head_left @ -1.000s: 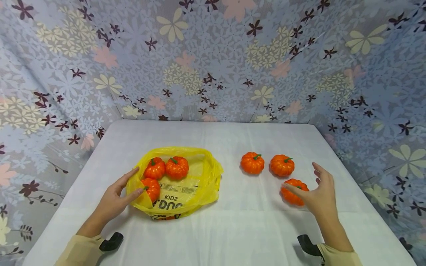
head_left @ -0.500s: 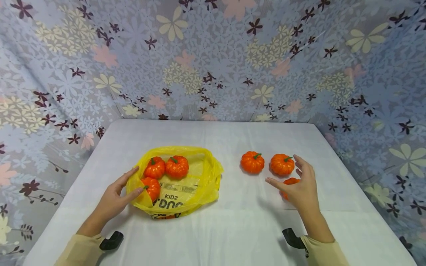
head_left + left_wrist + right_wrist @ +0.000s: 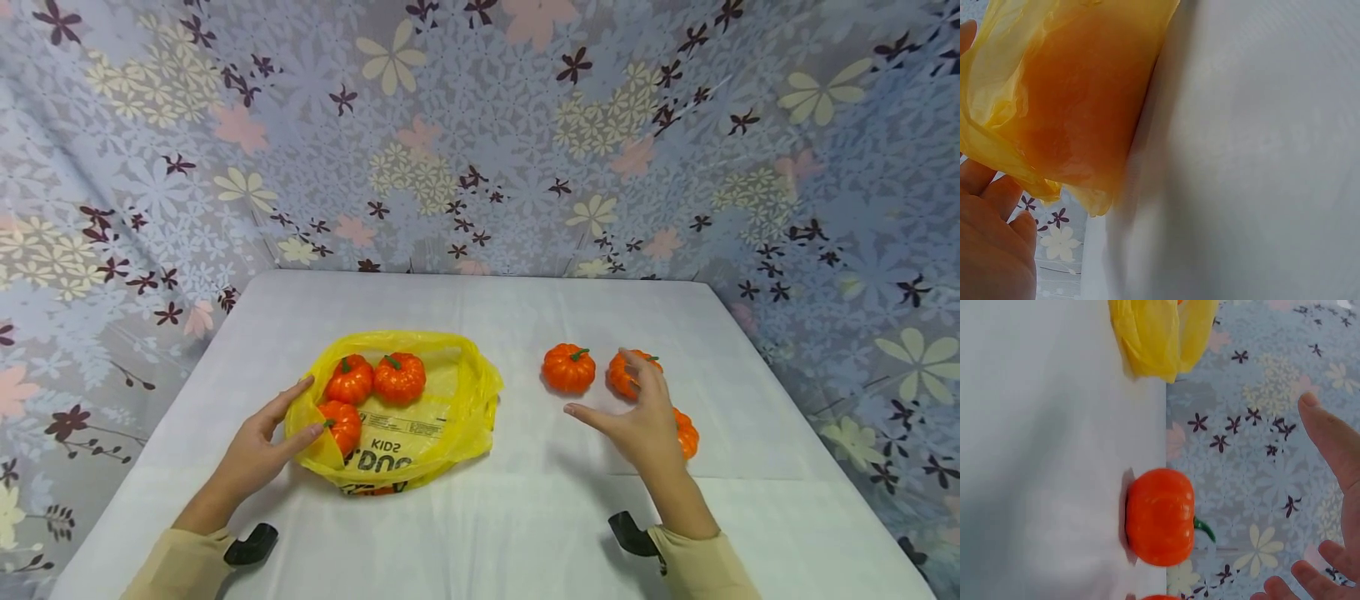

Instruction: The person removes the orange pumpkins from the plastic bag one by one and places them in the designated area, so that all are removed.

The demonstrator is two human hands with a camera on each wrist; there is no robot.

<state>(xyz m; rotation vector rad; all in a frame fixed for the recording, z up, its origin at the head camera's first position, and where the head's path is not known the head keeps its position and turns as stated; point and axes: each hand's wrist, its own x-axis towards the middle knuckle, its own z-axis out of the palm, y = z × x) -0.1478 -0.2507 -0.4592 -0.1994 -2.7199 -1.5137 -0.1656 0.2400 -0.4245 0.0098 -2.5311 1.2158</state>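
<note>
On the left of the head view, my left hand (image 3: 258, 446) holds the near-left edge of a yellow plastic bag (image 3: 468, 417), thumb and fingers on either side of it. Three small orange pumpkins with green stems lie in the open bag, one pumpkin (image 3: 341, 429) right beside my thumb. My right hand (image 3: 645, 425), thumb and fingers spread, hovers with nothing in it. It partly covers a pumpkin (image 3: 622, 379) and another pumpkin (image 3: 686, 435) behind its wrist. The leftmost loose pumpkin (image 3: 568, 368) stands ahead of my right thumb; in the right wrist view that hand is apart from the pumpkin (image 3: 1161, 515).
A white cloth (image 3: 510, 525) covers the table. Floral fabric (image 3: 480, 142) hangs behind and along both sides. Black curved pieces sit at both wrists, by the beige sleeves (image 3: 176, 567).
My right hand has moved left, from the nearest right-hand pumpkin past it toward the other two, staying spread. My left hand and the bag have stayed put.
</note>
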